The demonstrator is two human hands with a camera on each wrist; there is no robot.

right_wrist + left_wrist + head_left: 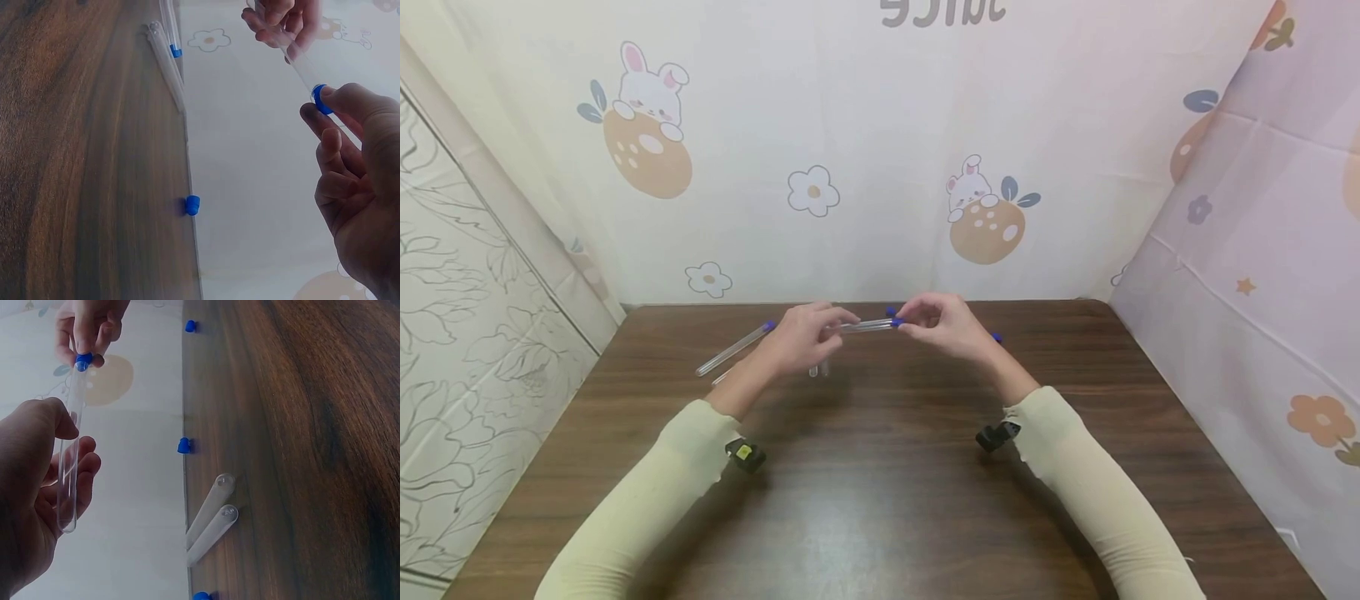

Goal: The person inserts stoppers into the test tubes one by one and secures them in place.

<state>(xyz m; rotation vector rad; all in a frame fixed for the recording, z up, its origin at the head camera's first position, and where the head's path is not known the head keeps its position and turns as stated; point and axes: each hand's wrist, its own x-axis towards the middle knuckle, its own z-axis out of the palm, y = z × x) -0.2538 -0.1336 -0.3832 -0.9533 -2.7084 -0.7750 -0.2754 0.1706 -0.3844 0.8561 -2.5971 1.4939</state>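
Observation:
Above the far part of the table, my left hand [805, 337] holds a clear glass test tube [67, 487] between thumb and fingers. The tube looks hollow, its rounded end toward the left palm. At its other end my right hand [946, 327] pinches a blue stopper [322, 100] between thumb and forefinger. That stopper sits at the tube's mouth, its narrow part showing inside the glass in the left wrist view. Under the left hand lie two test tubes [215, 531], their mouths out of sight.
A tube with a blue stopper [730, 350] lies at the left on the brown wooden table [880, 483], with another tube partly behind the left wrist. Loose blue stoppers [184, 445] lie near the far edge, one at the right [997, 337]. A printed curtain [880, 100] hangs behind.

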